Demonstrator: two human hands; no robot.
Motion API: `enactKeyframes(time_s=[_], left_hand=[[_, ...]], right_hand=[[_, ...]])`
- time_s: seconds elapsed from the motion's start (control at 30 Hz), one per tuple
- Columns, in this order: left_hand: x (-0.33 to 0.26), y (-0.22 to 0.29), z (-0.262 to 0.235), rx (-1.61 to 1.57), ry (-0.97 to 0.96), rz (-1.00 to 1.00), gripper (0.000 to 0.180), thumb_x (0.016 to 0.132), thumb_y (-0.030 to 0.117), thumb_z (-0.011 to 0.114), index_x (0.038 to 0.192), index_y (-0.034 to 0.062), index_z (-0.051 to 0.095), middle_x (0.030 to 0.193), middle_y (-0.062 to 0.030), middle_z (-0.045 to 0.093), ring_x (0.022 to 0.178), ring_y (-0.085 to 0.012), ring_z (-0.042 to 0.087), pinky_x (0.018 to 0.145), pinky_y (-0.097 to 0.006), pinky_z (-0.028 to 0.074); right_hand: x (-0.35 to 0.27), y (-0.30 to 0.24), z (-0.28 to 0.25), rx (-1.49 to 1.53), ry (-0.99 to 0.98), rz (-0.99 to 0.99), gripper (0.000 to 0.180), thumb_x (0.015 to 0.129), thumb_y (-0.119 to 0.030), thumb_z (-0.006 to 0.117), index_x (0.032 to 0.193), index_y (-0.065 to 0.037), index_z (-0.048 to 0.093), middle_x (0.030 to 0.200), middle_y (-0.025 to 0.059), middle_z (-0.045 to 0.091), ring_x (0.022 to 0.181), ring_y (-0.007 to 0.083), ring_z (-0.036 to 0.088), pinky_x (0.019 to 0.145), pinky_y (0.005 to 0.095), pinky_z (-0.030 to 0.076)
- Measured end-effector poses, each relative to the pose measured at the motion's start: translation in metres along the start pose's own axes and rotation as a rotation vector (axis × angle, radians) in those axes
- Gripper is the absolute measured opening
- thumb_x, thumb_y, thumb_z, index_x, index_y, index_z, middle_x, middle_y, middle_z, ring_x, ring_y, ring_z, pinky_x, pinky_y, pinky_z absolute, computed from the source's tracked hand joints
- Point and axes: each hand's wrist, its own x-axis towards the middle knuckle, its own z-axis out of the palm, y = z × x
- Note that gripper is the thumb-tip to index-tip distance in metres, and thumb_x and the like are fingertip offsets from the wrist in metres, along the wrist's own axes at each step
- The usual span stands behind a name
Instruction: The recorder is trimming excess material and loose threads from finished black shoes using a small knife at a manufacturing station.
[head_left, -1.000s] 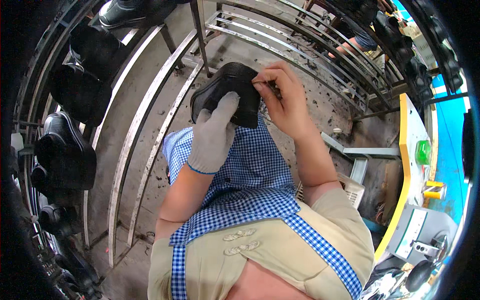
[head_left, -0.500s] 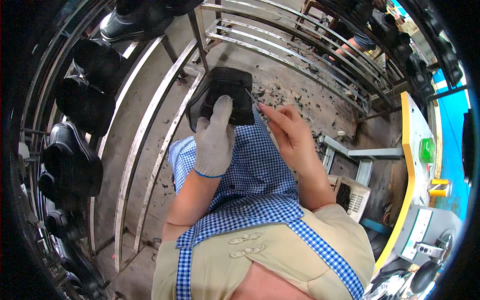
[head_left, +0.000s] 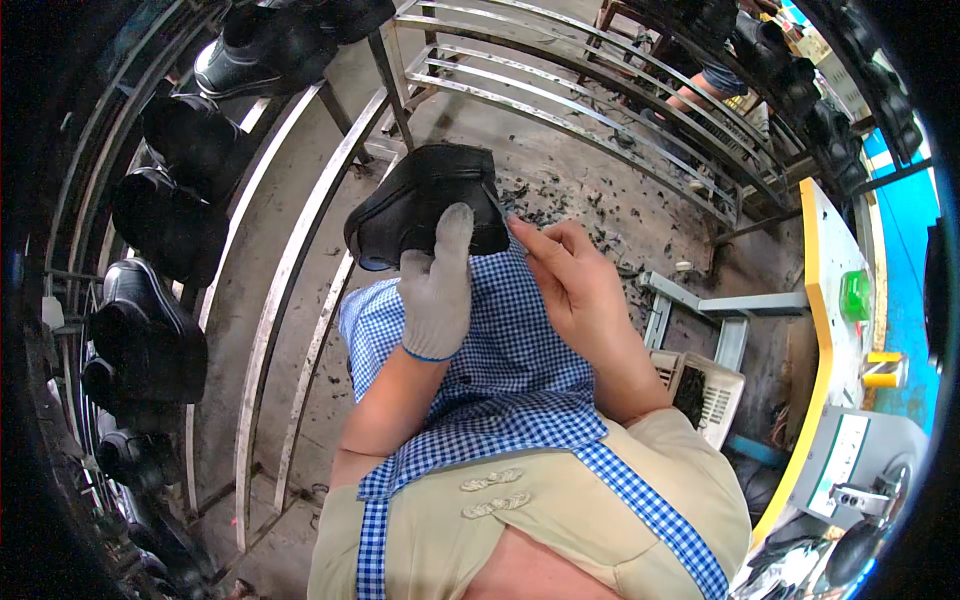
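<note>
A black shoe (head_left: 405, 205) is tilted in front of me, over the blue checked apron (head_left: 525, 335) on my lap. My left hand (head_left: 438, 290), in a grey knitted glove with a blue cuff, grips it with the thumb lying up along its side. Close to the shoe's right end, my bare right hand (head_left: 575, 280) is closed in a pinch. A thin sliver runs from its fingertips toward the shoe's edge; it is too slender to tell its kind.
Black shoes (head_left: 150, 330) line the rack at left. Metal rails (head_left: 300, 250) run alongside and ahead. Dark scraps litter the floor (head_left: 600, 185). At right are a yellow-edged table (head_left: 815, 300), a cream basket (head_left: 725, 400) and a grey machine (head_left: 865, 465). Another person's leg (head_left: 695, 90) shows beyond the rails.
The shoe has turned in my left hand, its left end swinging left and down, so more of its side shows. My right hand has dropped slightly, still pinched near the shoe's edge.
</note>
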Motion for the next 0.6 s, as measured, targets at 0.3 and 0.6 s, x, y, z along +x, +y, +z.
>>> enactKeyframes(time_s=[0.3, 0.6], left_hand=[[0.001, -0.008, 0.003, -0.014, 0.028, 0.028, 0.033, 0.092, 0.031, 0.06, 0.1, -0.0004, 0.066, 0.081, -0.0011, 0.062, 0.065, -0.0059, 0.053, 0.051, -0.021, 0.038], [-0.004, -0.029, 0.002, 0.002, -0.029, 0.022, 0.029, 0.092, 0.028, 0.061, 0.106, 0.0025, 0.065, 0.088, -0.001, 0.063, 0.065, -0.0052, 0.053, 0.05, -0.02, 0.037]], right_hand=[[0.001, -0.001, 0.008, -0.022, 0.04, 0.006, 0.04, 0.088, 0.0, 0.057, 0.126, -0.012, 0.059, 0.091, 0.0133, 0.057, 0.073, 0.0263, 0.059, 0.063, 0.0311, 0.048], [0.012, 0.008, 0.018, -0.102, 0.108, 0.064, 0.038, 0.089, -0.001, 0.055, 0.126, -0.01, 0.057, 0.092, 0.0134, 0.058, 0.076, 0.0254, 0.059, 0.067, 0.0307, 0.048]])
